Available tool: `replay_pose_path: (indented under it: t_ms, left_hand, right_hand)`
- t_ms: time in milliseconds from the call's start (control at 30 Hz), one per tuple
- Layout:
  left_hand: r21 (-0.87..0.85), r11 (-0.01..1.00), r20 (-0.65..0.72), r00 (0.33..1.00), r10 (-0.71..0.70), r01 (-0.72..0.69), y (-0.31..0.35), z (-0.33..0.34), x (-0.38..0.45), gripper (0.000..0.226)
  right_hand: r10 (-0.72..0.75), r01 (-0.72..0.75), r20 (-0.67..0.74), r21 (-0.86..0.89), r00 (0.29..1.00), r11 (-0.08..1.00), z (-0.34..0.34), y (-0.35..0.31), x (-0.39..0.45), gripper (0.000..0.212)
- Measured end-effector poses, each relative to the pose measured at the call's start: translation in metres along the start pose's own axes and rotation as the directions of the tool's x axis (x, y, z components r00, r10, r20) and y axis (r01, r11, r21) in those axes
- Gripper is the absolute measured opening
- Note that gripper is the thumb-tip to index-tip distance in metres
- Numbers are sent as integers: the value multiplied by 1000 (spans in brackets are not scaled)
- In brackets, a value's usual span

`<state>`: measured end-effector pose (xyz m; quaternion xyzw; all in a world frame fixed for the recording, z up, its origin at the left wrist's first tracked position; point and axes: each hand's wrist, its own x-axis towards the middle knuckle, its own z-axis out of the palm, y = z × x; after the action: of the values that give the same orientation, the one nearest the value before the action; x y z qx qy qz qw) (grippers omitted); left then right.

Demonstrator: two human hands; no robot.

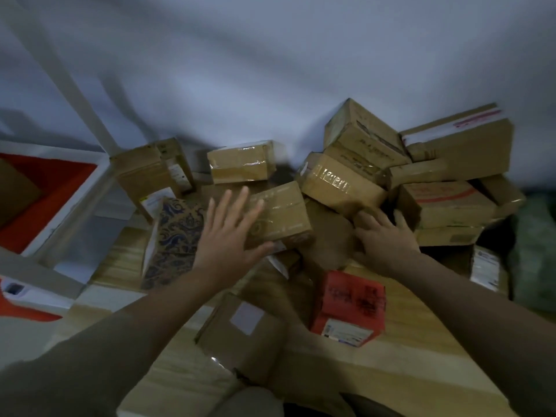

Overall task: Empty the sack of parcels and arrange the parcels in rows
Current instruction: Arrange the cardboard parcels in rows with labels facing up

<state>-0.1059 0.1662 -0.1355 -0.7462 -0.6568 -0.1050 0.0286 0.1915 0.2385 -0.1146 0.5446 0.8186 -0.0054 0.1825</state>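
Reaching w/ left hand (224,236) spread flat, fingers apart, against small taped box (278,215) mid-pile; right hand (383,239) curled, grip unclear, under tilted parcel (340,185). Slide one box at a time, brace stack (445,176).

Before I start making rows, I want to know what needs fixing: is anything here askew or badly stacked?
Yes. On the right, the brown boxes form a loose heap against the wall, with the top box tilted. The patterned parcel and red parcel lie at odd angles. No rows yet.
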Motion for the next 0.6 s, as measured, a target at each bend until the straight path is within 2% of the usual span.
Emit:
replay_pose_path:
  t_ms: [67,133,233,300,367,400,467,533,600]
  left_hand:
    - [83,988,109,987,119,-128,20,16,4,86]
    - [98,984,156,979,129,-146,21,22,9,87]
    - [139,981,139,983,118,-138,4,12,18,75]
    - [110,994,140,990,12,-27,-13,1,24,66]
    - [17,982,206,960,-189,189,-25,-8,35,62]
    - [-6,962,240,934,-263,272,-27,-13,41,63]
    - [-71,947,196,935,-295,313,-24,-17,56,67]
    - [-144,962,62,972,-225,232,-7,-21,74,72]
    - [-173,979,-4,994,-112,110,19,-21,95,75]
  right_hand:
    - [29,-34,90,54,995,998,7,12,-16,59]
    - [19,-22,58,44,998,999,5,16,-27,55]
    - [32,-31,28,-45,999,998,-5,14,-34,43]
    - [32,-29,33,-79,999,996,-10,12,-35,36]
    - [-5,6,15,-64,1000,998,-10,13,-33,35]
    - [-33,33,-21,-31,999,999,-11,16,-30,37]
    - [-61,69,-166,43,984,997,-15,24,-16,43]
    - [-42,64,-357,51,933,997,-24,32,5,53]
    - [18,16,-484,66,875,998,-38,36,31,76]
